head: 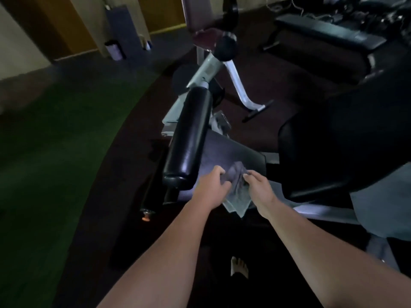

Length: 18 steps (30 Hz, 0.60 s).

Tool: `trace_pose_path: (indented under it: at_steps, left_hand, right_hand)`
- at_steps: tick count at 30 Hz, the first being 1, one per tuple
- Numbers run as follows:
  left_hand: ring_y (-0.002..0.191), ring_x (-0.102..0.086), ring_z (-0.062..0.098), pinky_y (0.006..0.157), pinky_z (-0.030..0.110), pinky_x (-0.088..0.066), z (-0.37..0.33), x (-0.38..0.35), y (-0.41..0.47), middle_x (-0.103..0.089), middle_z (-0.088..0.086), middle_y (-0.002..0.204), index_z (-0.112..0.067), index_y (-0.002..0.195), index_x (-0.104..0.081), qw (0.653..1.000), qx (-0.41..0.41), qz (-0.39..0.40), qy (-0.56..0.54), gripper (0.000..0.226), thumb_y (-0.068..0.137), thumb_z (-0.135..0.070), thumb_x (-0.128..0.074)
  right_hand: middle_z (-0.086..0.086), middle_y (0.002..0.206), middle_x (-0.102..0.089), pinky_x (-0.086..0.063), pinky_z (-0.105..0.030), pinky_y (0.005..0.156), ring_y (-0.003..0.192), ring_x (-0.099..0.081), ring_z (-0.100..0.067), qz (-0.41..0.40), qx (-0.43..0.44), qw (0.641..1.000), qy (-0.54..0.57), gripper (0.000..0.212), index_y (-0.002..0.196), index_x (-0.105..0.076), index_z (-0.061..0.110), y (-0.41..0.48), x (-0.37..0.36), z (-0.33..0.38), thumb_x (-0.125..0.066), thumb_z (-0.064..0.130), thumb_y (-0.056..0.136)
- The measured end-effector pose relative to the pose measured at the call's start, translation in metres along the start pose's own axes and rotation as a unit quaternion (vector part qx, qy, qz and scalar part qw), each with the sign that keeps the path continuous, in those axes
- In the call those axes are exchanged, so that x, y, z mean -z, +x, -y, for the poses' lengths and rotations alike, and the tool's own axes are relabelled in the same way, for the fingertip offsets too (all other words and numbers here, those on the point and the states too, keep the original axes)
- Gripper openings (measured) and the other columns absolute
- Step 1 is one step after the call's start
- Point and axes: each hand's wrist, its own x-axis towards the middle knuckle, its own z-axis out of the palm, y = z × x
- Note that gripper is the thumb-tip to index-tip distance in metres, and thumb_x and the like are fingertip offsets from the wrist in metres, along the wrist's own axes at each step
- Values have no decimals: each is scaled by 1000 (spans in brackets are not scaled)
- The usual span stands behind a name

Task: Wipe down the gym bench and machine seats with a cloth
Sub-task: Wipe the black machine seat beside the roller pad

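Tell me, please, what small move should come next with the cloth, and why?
Probably spread the cloth flat onto the seat pad and begin a stroke. The left hand and right hand both grip it bunched, a corner hanging loose, so little of it would meet the pad.

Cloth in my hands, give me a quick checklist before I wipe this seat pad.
1. Grip: left hand and right hand both hold the cloth: ok.
2. Cloth spread flat for wiping: bunched, one corner hanging down: not ok.
3. Cloth touching the seat pad: cannot tell.
4. Room to wipe: the roller pad overlaps the seat pad's left side in this view: not ok.
5. Cloth damp and clean: cannot tell, the light is dim.
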Motion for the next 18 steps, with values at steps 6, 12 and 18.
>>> trace_pose_path:
  at_steps: [6, 12, 18]
  left_hand:
    - [103, -60, 24, 81, 36, -49, 8, -30, 111, -63, -4, 110, -24, 124, -56, 1000, 8, 28, -12, 23, 101, -25, -56]
    - [108, -64, 26, 83, 26, -46, 32, -89, 214, -66, 4, 128, -24, 119, -68, 997, 68, 6, -24, 31, 94, -9, -59]
    - [92, -63, 22, 84, 27, -49, 53, -140, 267, -63, 3, 125, -26, 112, -73, 996, 83, -37, 0, 32, 95, -5, -55]
  right_hand:
    - [-6, 83, -71, -49, -31, 70, 83, -65, -23, -55, -122, 991, -17, 11, 84, -68, 13, 98, 0, -26, -71, 18, 93]
    - [-7, 99, -73, -54, -36, 81, 95, -68, -28, -145, -171, 961, -161, 19, 106, -71, 17, 183, -4, -72, -72, 28, 91]
    - [-11, 115, -74, -49, -27, 80, 106, -68, -30, -164, -183, 951, -189, 30, 120, -70, 12, 236, -10, -117, -69, 21, 92]
